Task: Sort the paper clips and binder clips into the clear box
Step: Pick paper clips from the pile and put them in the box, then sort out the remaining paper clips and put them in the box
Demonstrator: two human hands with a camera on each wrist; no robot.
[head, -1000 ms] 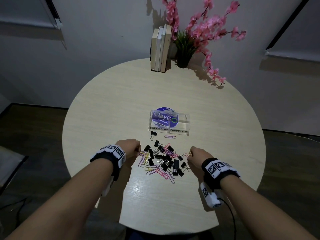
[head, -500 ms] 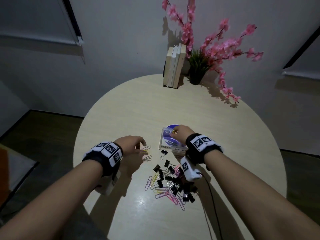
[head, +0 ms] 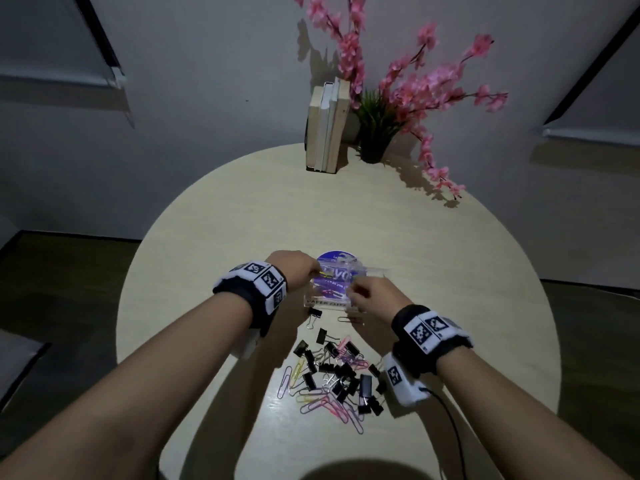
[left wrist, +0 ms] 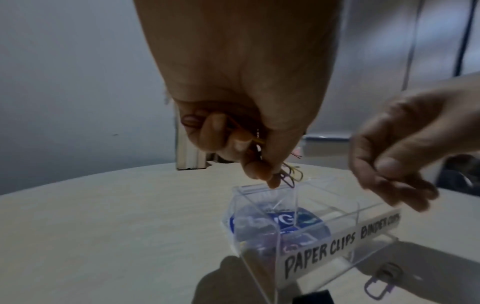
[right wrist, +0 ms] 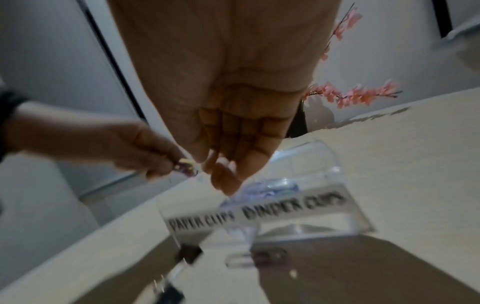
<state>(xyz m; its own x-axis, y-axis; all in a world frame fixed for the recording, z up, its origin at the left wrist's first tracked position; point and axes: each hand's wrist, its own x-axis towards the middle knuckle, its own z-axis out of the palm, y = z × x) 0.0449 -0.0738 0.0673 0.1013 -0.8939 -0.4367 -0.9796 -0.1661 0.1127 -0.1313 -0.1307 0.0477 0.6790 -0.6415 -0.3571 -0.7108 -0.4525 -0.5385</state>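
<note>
Over the clear box [head: 341, 289], both hands are now gathered: half a second ago only the right hand [head: 375, 299] was there, so its delivery seems done; its grip is relaxed, holding nothing. The left hand [left wrist: 233, 131] pinches some paper clips [left wrist: 289, 176] just above the "PAPER CLIPS" compartment, ready for release.

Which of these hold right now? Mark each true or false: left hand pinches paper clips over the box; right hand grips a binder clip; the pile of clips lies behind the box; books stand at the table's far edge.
1. The left hand pinches paper clips over the clear box. True.
2. The right hand grips a binder clip. False: it holds nothing.
3. The pile of clips lies behind the box. False: it lies in front, nearer the person.
4. Books stand at the table's far edge. True.
</note>
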